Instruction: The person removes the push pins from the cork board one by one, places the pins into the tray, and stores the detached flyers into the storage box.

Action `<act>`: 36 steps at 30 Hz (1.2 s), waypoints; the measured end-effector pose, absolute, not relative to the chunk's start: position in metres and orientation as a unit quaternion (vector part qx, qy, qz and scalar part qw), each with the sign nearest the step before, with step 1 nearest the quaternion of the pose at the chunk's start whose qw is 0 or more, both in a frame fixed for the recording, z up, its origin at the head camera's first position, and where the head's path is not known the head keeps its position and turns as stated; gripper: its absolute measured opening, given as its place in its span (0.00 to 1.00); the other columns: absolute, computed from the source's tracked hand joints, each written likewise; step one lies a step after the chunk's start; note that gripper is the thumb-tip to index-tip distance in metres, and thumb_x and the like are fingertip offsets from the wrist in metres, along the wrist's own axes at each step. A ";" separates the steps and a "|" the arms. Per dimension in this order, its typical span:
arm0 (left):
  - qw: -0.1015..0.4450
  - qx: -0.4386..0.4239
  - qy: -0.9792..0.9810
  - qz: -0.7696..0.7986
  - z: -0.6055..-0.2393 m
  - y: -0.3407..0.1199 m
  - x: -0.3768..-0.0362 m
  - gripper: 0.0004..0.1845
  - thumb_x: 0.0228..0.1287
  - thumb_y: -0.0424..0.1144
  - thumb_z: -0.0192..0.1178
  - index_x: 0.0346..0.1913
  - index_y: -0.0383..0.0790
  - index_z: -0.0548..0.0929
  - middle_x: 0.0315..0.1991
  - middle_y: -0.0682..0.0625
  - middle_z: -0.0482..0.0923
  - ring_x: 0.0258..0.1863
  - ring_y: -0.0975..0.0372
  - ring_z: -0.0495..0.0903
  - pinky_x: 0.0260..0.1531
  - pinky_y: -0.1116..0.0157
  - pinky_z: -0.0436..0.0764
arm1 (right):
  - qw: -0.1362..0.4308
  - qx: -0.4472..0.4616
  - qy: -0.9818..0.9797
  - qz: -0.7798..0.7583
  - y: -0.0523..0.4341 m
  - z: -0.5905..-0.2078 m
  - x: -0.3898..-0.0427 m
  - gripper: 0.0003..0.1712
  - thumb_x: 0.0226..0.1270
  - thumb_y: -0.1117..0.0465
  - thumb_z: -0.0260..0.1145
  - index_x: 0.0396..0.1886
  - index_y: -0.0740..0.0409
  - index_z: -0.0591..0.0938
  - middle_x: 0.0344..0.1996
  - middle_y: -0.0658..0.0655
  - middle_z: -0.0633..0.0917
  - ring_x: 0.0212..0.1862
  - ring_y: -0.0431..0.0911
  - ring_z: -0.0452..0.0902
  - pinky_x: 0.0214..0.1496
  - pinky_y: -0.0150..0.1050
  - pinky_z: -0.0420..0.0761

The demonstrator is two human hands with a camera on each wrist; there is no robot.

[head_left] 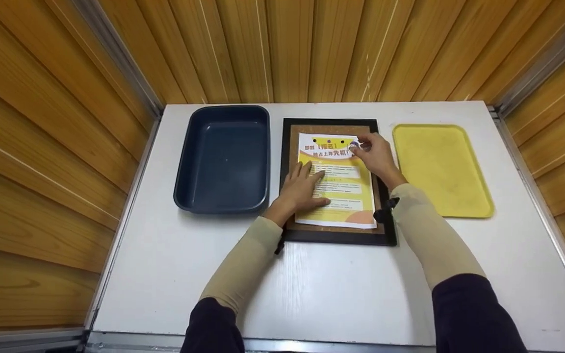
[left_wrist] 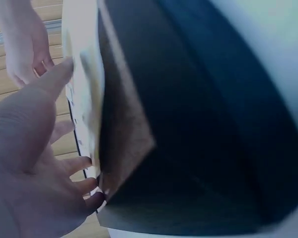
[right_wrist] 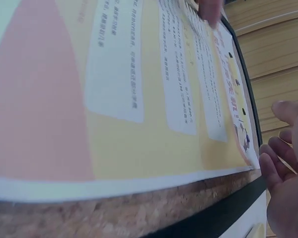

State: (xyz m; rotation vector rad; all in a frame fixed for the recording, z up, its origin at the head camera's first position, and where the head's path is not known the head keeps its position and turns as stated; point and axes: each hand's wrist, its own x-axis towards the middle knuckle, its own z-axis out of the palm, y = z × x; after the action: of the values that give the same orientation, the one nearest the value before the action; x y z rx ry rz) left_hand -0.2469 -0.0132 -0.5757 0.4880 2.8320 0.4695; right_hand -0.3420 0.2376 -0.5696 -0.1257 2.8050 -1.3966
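Flat-fingered, the left hand (head_left: pixel 302 189) presses the flyer (head_left: pixel 336 181) onto the black-framed cork board (head_left: pixel 334 235) at the table's middle, while the right hand (head_left: pixel 375 154) pinches a small round pin (head_left: pixel 354 144) at the sheet's one o'clock corner; from the head view two dark dots already sit along the top edge, so the pinning looks partly done. Left wrist view adds only the blue tub (left_wrist: pixel 213 124) close beside the board, and the right wrist view shows the cork grain (right_wrist: pixel 114 213) and printed lines, though the pin is hidden there

Overhead head view; 2 close, perhaps blurred wrist views
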 end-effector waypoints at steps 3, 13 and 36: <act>0.118 0.175 0.968 0.139 -0.580 -0.015 -0.246 0.47 0.67 0.71 0.64 0.84 0.60 0.63 0.87 0.44 0.44 0.85 0.44 0.40 0.81 0.46 0.48 | 0.018 -0.033 0.901 -0.433 0.235 -0.573 -0.351 0.26 0.76 0.62 0.68 0.69 0.70 0.77 0.58 0.67 0.78 0.59 0.58 0.77 0.62 0.52 0.78; 0.119 0.177 0.967 0.141 -0.577 -0.012 -0.246 0.47 0.67 0.70 0.64 0.84 0.60 0.62 0.87 0.44 0.43 0.86 0.45 0.38 0.82 0.46 0.46 | 0.042 -0.006 0.906 -0.421 0.238 -0.583 -0.368 0.21 0.78 0.64 0.65 0.65 0.69 0.79 0.55 0.66 0.78 0.53 0.54 0.77 0.53 0.45 0.82; 0.123 0.179 0.967 0.133 -0.580 -0.015 -0.244 0.47 0.70 0.70 0.61 0.86 0.59 0.58 0.88 0.44 0.40 0.86 0.45 0.36 0.82 0.46 0.47 | 0.005 0.004 0.946 -0.324 0.227 -0.586 -0.385 0.08 0.77 0.64 0.61 0.46 0.66 0.80 0.45 0.65 0.84 0.47 0.59 0.78 0.54 0.56 0.76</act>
State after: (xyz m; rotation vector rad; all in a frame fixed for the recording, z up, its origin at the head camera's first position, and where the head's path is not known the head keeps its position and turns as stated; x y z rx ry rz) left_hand -0.2436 -0.0152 -0.5795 0.5234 2.8215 0.3882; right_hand -0.3848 0.2273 -0.5858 0.0112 2.9629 -1.0151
